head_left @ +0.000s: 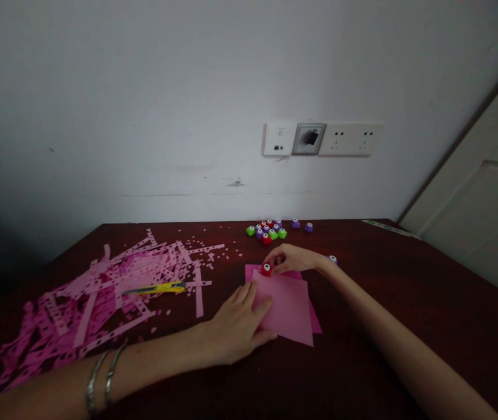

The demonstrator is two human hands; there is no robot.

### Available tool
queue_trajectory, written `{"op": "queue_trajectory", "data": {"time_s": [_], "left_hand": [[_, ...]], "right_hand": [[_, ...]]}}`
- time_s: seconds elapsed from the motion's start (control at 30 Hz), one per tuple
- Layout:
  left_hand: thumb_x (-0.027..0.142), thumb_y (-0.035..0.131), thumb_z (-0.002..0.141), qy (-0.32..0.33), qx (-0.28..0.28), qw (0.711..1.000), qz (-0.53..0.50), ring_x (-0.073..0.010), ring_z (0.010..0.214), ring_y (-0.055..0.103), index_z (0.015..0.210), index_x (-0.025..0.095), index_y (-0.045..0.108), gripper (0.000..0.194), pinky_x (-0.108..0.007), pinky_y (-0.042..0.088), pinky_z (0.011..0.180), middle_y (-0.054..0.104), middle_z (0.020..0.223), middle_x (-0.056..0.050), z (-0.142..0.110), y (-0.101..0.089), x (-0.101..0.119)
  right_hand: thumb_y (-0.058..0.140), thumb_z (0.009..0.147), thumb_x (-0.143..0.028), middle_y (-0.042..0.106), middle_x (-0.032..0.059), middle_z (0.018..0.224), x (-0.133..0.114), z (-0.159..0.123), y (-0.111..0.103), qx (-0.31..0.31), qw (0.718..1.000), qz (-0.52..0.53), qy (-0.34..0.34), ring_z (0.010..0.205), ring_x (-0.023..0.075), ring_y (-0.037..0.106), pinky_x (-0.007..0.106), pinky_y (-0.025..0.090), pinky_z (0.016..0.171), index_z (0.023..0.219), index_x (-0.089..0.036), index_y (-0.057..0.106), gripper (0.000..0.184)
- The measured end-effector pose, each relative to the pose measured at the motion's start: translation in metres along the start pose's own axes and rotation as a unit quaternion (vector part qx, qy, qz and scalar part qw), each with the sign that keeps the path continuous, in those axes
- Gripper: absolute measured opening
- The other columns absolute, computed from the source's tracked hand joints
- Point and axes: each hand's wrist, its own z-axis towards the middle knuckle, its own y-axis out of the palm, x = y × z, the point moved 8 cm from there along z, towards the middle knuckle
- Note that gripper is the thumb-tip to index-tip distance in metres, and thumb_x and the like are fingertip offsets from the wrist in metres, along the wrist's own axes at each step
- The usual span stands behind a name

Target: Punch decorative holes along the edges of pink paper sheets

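Observation:
Two pink paper sheets lie overlapped on the dark wooden table, the lighter one on top of a deeper pink one. My left hand rests flat on their left side, fingers stretched out over the edge. At the far edge of the paper, a small red craft punch is pinched between the fingers of my right hand. Whether the paper sits inside the punch's slot I cannot tell. Just beyond stands a cluster of several red, purple and green craft punches.
Pink punched strips and tiny cut-outs are heaped at the left, a yellow utility knife lying on them. More purple punches stand farther right. A ruler-like strip lies at the back right. Sockets are on the wall.

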Motion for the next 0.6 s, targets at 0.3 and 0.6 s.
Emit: {"op": "queue_trajectory", "data": {"time_s": [0.3, 0.6], "left_hand": [[0.062, 0.023, 0.084, -0.018, 0.03, 0.999, 0.039, -0.0342, 0.131, 0.018, 0.137, 0.024, 0.028, 0.066, -0.051, 0.019, 0.103, 0.022, 0.144, -0.014, -0.0005, 0.0065, -0.0028], [0.064, 0.019, 0.083, -0.025, 0.056, 0.996, 0.066, -0.0338, 0.126, 0.026, 0.135, 0.028, 0.031, 0.065, -0.056, 0.017, 0.101, 0.032, 0.139, -0.013, 0.004, 0.0041, -0.0022]], "right_hand": [[0.062, 0.071, -0.023, 0.067, 0.0029, 0.082, -0.0057, 0.0051, 0.0011, -0.017, 1.0, -0.015, -0.019, 0.065, 0.0113, 0.051, 0.022, 0.04, 0.058, 0.102, -0.016, 0.068, 0.031], [0.061, 0.073, -0.024, 0.067, 0.003, 0.088, -0.0063, 0.0052, 0.003, -0.016, 0.999, -0.029, -0.026, 0.068, 0.0117, 0.053, 0.023, 0.042, 0.061, 0.107, -0.018, 0.066, 0.034]]}}
